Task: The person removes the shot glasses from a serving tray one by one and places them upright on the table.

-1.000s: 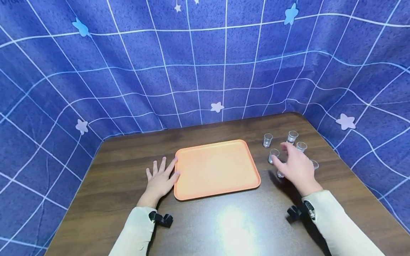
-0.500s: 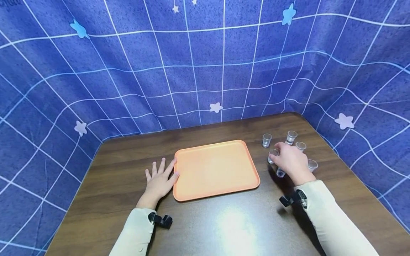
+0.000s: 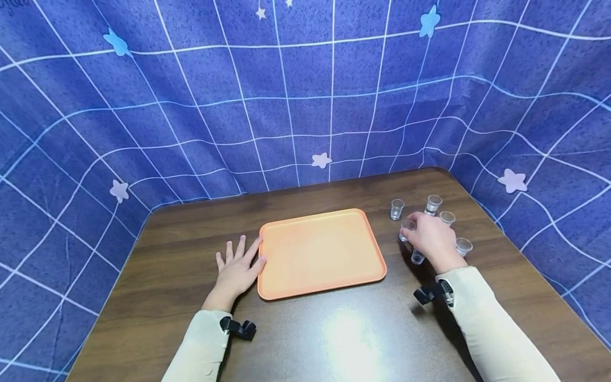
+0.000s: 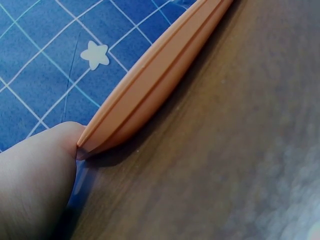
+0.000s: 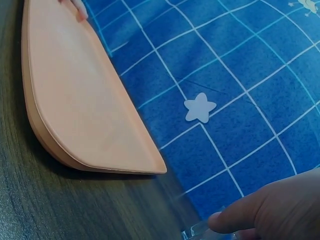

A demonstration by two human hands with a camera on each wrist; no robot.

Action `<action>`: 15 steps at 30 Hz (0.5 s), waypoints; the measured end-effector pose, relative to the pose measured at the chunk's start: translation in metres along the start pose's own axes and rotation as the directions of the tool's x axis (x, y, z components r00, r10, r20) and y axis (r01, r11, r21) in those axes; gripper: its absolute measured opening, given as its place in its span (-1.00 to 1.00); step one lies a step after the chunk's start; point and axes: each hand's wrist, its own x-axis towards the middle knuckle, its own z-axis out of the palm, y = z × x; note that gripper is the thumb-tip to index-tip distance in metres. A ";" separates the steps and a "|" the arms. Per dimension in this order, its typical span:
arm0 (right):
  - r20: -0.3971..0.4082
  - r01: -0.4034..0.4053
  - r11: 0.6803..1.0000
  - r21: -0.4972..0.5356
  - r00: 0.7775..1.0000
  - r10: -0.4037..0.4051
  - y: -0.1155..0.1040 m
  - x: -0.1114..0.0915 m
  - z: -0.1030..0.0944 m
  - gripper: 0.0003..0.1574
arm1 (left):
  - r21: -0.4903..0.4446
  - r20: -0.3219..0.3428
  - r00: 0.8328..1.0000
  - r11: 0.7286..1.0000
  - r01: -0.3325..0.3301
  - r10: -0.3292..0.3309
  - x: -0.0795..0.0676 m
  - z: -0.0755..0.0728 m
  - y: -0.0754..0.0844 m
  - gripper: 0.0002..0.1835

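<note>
In the head view my right hand pinches a small clear shot glass between thumb and fingers, right of the orange tray. The right wrist view shows my thumb against that shot glass at the bottom edge; the other fingers are mostly hidden. My left hand lies with fingers spread at the tray's left side, thumb and index finger touching its rim. In the left wrist view a digit of it meets the end of the tray. Nothing lies on the tray.
Several more shot glasses stand around my right hand: one at the back left, one behind, one at the right and one just under the wrist side. Blue curtain borders the brown table.
My right hand has moved left and down onto the shot glass and taken hold of it; the glass now sits slightly higher in view. My left hand and the tray have stayed in place.
</note>
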 end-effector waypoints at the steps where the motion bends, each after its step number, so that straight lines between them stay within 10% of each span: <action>1: 0.000 0.002 1.000 0.004 1.000 -0.001 0.000 0.000 0.001 -0.45 | -0.001 -0.001 1.000 1.000 -0.002 0.002 0.000 0.000 0.000 -0.27; 15: 0.034 -0.001 1.000 0.000 0.999 0.001 -0.003 0.003 -0.001 -0.30 | -0.005 -0.004 1.000 1.000 0.003 -0.003 -0.002 0.002 -0.002 -0.26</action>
